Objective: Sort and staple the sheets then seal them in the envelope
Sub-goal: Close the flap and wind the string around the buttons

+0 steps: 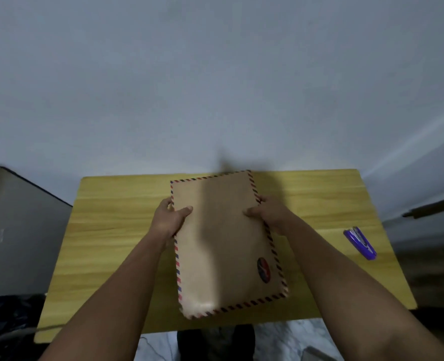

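Note:
A large brown envelope (223, 243) with a red-and-blue striped border and a round dark sticker near its lower right corner is held up over the wooden table (106, 230). My left hand (170, 217) grips its left edge, thumb on the front. My right hand (270, 213) grips the right edge the same way. A purple stapler (360, 242) lies on the table to the right, apart from both hands. No loose sheets are in view.
A grey cabinet (20, 230) stands left of the table. A plain wall rises behind it. A dark bar (434, 207) juts in at the right. Dark fabric (7, 316) lies at the lower left, and pale floor shows below the table's near edge.

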The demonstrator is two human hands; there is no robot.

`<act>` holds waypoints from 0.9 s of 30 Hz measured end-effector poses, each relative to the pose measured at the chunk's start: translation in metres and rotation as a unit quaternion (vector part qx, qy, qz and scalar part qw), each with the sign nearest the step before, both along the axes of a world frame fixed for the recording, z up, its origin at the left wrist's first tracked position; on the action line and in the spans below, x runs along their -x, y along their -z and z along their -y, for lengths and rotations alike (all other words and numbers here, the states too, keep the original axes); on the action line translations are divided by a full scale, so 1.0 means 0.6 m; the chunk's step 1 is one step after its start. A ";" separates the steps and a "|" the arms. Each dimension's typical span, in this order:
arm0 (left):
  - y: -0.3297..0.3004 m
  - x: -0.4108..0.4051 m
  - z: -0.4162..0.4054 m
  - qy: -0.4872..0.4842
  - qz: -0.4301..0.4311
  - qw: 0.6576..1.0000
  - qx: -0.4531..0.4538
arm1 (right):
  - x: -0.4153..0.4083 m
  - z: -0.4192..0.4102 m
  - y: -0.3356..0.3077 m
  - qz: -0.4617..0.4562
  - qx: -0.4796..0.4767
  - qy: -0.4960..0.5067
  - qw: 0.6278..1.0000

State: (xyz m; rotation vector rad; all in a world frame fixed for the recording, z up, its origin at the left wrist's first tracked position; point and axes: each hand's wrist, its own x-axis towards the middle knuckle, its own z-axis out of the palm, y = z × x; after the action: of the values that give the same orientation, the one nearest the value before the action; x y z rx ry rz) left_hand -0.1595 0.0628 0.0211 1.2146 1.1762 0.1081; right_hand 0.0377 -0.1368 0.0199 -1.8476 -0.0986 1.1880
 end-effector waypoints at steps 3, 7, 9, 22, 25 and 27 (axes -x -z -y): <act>0.059 -0.001 0.013 0.089 -0.042 0.988 -0.119 | 0.026 0.016 0.052 0.115 0.084 0.002 0.990; 0.120 0.010 0.043 0.340 -0.171 0.858 -0.345 | 0.076 0.023 0.104 0.301 0.230 -0.118 0.918; 0.147 0.011 0.056 0.415 -0.208 0.801 -0.379 | 0.100 0.021 0.131 0.388 0.277 -0.188 0.859; 0.237 0.042 0.066 0.404 -0.214 0.692 -0.558 | 0.150 0.003 0.226 0.534 0.263 -0.239 0.767; 0.241 0.042 0.065 0.399 -0.207 0.695 -0.562 | 0.147 0.003 0.229 0.542 0.261 -0.236 0.763; 0.240 0.042 0.065 0.396 -0.201 0.697 -0.563 | 0.146 0.005 0.227 0.543 0.260 -0.236 0.762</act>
State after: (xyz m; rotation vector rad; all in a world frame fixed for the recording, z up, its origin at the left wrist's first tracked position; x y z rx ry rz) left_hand -0.1845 0.0241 -0.1230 2.8899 0.7691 -0.1308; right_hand -0.0499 -0.1395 -0.1164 -2.9268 -1.0224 0.2427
